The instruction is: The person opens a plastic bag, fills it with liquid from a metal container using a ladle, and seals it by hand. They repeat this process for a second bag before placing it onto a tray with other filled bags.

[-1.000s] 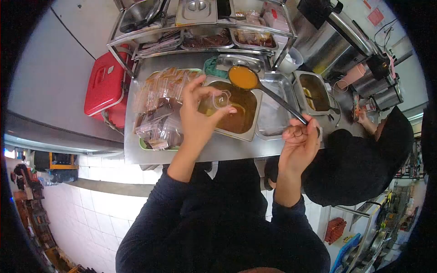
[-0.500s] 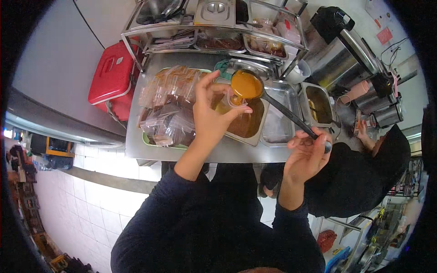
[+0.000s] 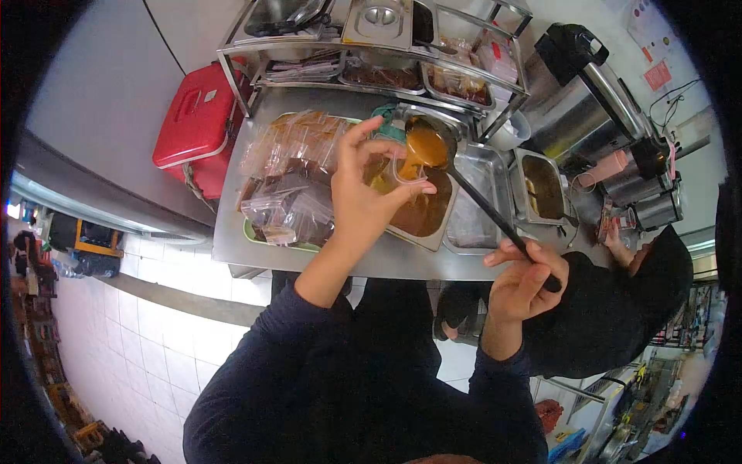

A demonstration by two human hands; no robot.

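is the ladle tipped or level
Tipped: the ladle leans toward the small clear bag in the left hand, with orange sauce running over its edge into the bag.

counter [image 3: 255, 247]: brushed steel, matt | ladle [image 3: 495, 216]: black plastic | bag [image 3: 402, 166]: clear glossy plastic | case [image 3: 193, 127]: red plastic

left hand [image 3: 363, 197] raised, fingers curled in pinch grip | right hand [image 3: 525, 282] lower, fist closed, wrist bent
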